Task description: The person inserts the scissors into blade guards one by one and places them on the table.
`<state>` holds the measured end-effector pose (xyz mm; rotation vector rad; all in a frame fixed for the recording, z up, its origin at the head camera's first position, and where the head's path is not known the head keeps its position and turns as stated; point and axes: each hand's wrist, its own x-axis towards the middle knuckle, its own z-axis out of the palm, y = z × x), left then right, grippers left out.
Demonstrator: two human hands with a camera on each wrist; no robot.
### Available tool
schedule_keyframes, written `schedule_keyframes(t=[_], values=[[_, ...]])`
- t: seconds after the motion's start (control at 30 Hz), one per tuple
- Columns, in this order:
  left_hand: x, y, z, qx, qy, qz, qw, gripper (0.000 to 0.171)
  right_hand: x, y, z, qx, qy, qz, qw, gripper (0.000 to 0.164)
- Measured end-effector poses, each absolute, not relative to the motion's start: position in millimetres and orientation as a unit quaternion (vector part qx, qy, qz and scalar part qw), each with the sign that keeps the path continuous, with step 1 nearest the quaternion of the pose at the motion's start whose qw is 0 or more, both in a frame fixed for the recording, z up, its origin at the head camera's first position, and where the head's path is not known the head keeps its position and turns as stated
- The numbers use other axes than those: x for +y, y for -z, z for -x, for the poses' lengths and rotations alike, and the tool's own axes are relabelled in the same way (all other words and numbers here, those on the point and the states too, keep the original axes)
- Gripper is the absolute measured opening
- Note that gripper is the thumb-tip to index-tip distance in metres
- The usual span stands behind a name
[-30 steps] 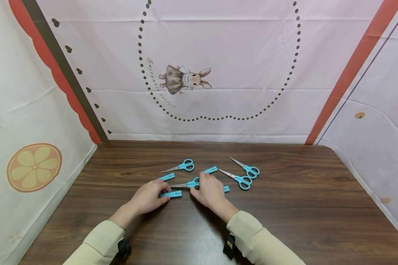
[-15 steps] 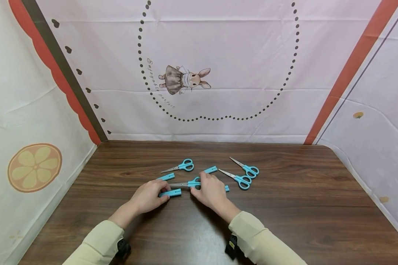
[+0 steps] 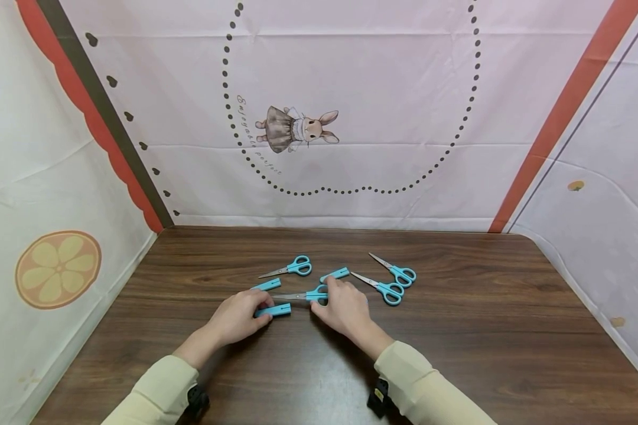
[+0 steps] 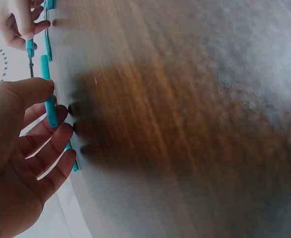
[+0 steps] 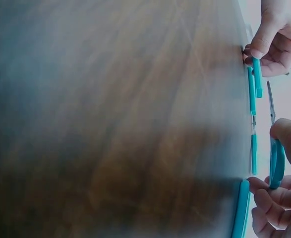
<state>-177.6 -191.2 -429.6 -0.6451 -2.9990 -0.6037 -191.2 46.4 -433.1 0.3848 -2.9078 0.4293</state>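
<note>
Dark wood-grain bench [image 3: 457, 330], backed by pale cloth [image 3: 383, 106] printed with a dressed rabbit [image 3: 292, 128]; off to my left, a large orange slice [image 3: 58, 270] printed on the side cloth [image 3: 10, 147]. Pale yellow sleeves [image 3: 156, 389], a small black device [image 3: 378, 398] at each cuff.

Left hand [image 3: 239, 316]: thumb and forefinger pinch a turquoise cap [image 3: 277, 310], slotted end toward the right. My left wrist view shows the other fingers loosely bent and spread a little. Second cap [image 3: 267, 285] just beyond, partly hidden by the hand.

Right hand [image 3: 345, 307]: fingers drawn narrow, holding the first scissors [image 3: 311, 295] by the turquoise handle. Blades together, pointing left, tip near the left hand; from above I see them run between the pinched cap and the second one. By my right wrist view, these scissors are raised off the bench.

Third cap [image 3: 335, 274] lies just past the right fingertips. Fourth cap [image 5: 241, 208] rests beneath that hand, almost wholly hidden from my head camera.

Further out, I count three more: far scissors [image 3: 289, 268], blades leftward, beyond the second cap; upper right scissors [image 3: 395, 270] and lower right scissors [image 3: 377, 284], handles side by side; I cannot tell whether they touch.
</note>
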Motion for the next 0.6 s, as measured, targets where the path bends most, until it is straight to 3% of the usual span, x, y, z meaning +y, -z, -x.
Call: schedule_keyframes(t=[0.6], values=[[-192.4,431.9,180.0,-0.959,0.191,0.208,0.016,0.010,62.9,428.9,191.9,-0.970,-0.153,-0.145,0.123,0.050]])
